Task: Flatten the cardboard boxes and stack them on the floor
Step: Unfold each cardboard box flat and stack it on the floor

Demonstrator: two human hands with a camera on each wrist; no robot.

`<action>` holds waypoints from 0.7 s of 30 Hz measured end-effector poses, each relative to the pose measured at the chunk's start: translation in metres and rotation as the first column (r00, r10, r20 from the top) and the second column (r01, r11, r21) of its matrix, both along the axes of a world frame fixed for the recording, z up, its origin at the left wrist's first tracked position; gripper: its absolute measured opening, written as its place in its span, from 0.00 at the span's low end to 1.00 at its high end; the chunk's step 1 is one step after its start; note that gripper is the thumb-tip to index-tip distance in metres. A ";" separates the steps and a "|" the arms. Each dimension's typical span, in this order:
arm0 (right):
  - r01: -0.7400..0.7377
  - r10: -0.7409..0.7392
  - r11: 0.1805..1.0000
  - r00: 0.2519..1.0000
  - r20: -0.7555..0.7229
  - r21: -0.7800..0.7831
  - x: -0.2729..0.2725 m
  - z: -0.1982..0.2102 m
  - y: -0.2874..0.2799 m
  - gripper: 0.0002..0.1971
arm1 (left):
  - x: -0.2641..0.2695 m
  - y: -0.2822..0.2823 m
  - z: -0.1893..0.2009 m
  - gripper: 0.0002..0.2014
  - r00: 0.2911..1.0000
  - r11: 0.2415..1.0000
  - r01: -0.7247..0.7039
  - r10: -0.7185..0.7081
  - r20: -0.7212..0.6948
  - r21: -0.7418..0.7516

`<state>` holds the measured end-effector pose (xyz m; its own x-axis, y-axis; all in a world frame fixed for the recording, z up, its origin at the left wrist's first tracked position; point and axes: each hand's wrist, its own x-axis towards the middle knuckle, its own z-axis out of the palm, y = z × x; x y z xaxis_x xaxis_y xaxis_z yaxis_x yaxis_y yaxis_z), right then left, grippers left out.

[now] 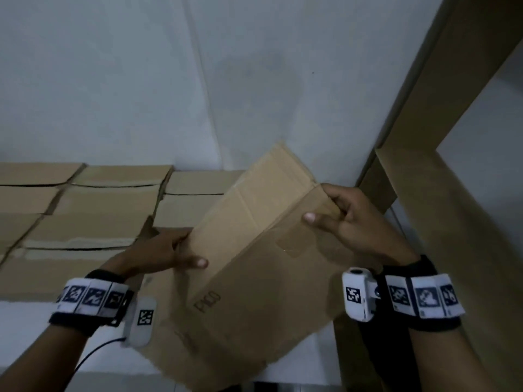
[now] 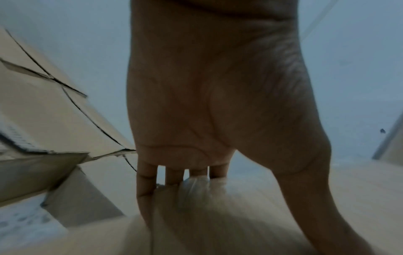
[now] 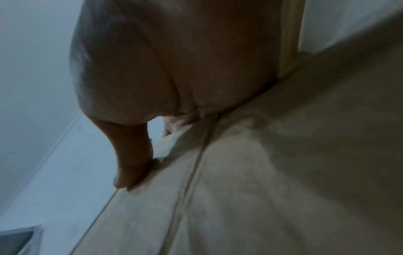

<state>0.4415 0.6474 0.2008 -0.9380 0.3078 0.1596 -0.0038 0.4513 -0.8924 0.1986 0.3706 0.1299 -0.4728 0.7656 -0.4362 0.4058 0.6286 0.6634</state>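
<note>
Head view: flattened box [image 1: 249, 250] held mid-air at centre, left hand [image 1: 158, 253] pinching its 9 o'clock edge, right hand [image 1: 353, 219] gripping the 2 o'clock corner (edge-only grips); it may slip, missing stacked boxes [image 1: 93, 210] at 10 o'clock.

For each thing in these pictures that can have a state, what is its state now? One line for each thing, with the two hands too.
Held box: collapsed nearly flat, tilted, lifted between both hands.
Boxes on the floor: flattened, lying side by side and overlapping by the wall.
Left hand: grips the held box's left edge, thumb on top.
Right hand: grips the held box's upper right flap, fingers curled round the edge.
Wooden frame: standing at the right, untouched.
</note>
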 end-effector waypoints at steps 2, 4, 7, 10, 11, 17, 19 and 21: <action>-0.090 0.086 0.993 0.995 0.047 0.072 -0.018 0.015 -0.008 0.04 | 0.007 -0.010 0.003 0.34 0.999 1.000 -0.009 0.009 0.035 -0.002; -0.211 0.193 0.958 0.976 0.104 0.195 -0.038 0.026 -0.025 0.04 | 0.007 -0.020 0.003 0.44 0.998 0.998 -0.048 0.046 0.038 0.042; -0.365 0.330 0.885 0.930 0.163 0.289 -0.067 0.042 -0.060 0.05 | 0.013 -0.040 0.013 0.36 0.986 0.980 -0.110 0.087 0.140 0.167; -0.460 0.430 0.846 0.887 0.165 0.269 -0.092 0.056 -0.090 0.04 | 0.024 -0.074 0.033 0.26 0.970 0.946 -0.177 0.121 0.209 0.273; -0.485 0.453 0.827 0.874 0.174 0.282 -0.100 0.059 -0.102 0.04 | 0.026 -0.092 0.038 0.22 0.955 0.923 -0.249 0.183 0.235 0.292; -0.614 0.527 0.727 0.786 0.324 0.306 -0.160 0.047 -0.182 0.09 | 0.029 -0.211 0.059 0.07 0.924 0.861 -0.382 0.362 0.121 0.335; -0.671 0.560 0.696 0.730 0.392 0.255 -0.178 0.041 -0.216 0.06 | 0.027 -0.246 0.064 0.06 0.902 0.833 -0.417 0.429 0.052 0.363; -0.728 0.596 0.657 0.661 0.456 0.197 -0.193 0.034 -0.253 0.08 | 0.022 -0.279 0.066 0.05 0.869 0.800 -0.452 0.494 -0.007 0.395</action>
